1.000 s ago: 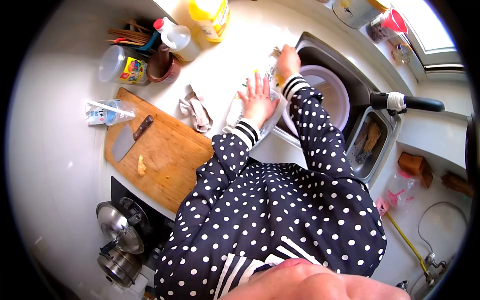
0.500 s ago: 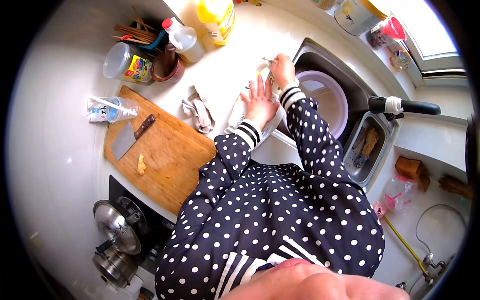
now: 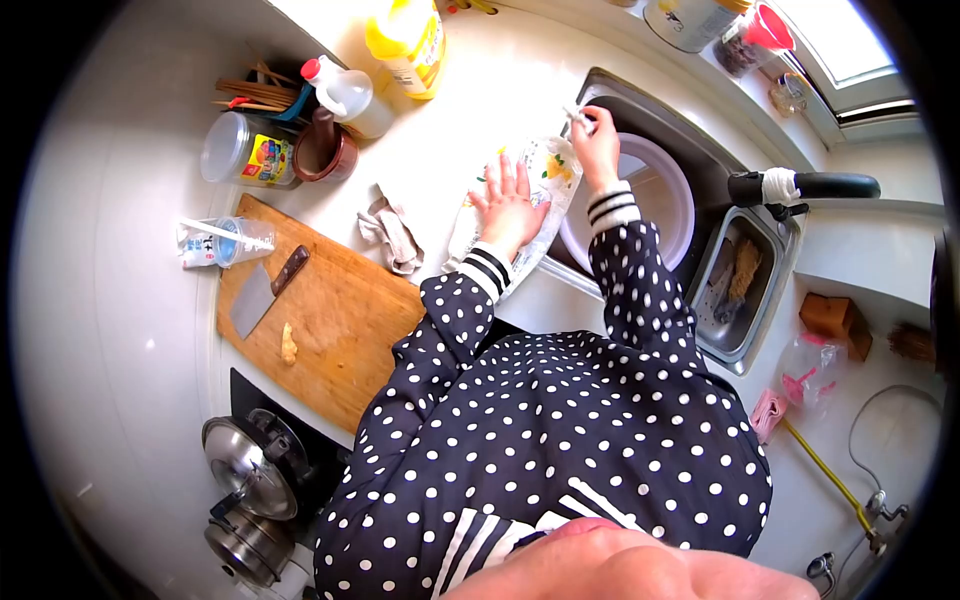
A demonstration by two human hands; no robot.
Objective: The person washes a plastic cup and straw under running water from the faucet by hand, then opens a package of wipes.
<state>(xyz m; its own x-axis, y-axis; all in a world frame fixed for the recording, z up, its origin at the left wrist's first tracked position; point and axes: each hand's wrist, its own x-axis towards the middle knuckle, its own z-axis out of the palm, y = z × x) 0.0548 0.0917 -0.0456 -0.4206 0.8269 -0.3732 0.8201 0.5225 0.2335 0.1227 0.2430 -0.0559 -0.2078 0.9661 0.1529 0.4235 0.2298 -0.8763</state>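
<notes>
My left hand (image 3: 508, 208) lies with spread fingers on a white oval plate (image 3: 560, 180) with yellow and green decoration, on the counter left of the sink. Over the sink's near-left edge, my right hand (image 3: 597, 145) is closed round a small whitish item (image 3: 578, 118) whose nature I cannot make out. Just right of the plate, a round pale purple basin (image 3: 683, 190) sits in the steel sink. A crumpled greyish cloth (image 3: 392, 235) lies on the counter to the left of my left hand.
A wooden board (image 3: 340, 310) holds a cleaver (image 3: 262, 295) and a piece of ginger (image 3: 288, 343). Bottles (image 3: 405, 45), a jar (image 3: 245, 150) and a brown pot (image 3: 325, 155) stand behind. The black faucet (image 3: 830, 187) is at right; steel pots (image 3: 245, 468) are lower left.
My right hand has moved off the plate toward the sink with the whitish item, uncovering the plate's decorated end. My left hand has stayed on the plate.
</notes>
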